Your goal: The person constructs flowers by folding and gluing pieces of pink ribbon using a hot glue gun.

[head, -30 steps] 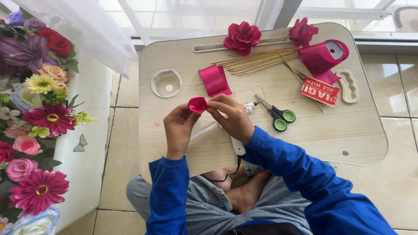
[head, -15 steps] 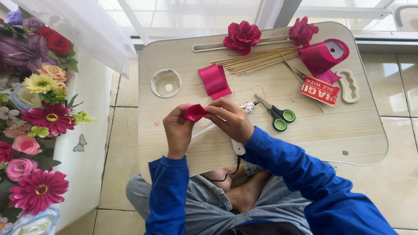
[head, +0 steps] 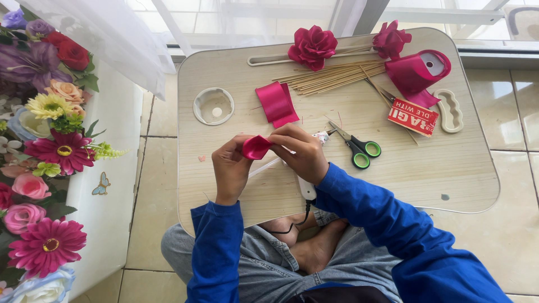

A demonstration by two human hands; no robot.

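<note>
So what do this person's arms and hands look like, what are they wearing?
Both arms are covered by long bright blue sleeves that end at the wrists. The left hand and right hand are bare: no gloves, and no rings or watch that I can make out.

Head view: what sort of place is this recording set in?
Probably a home craft corner for making ribbon flowers: a person sits on a tiled floor at a low lap table, with finished ribbon roses, a bundle of wooden skewers, a ribbon roll and scissors on it. Artificial flowers stand alongside.
</note>
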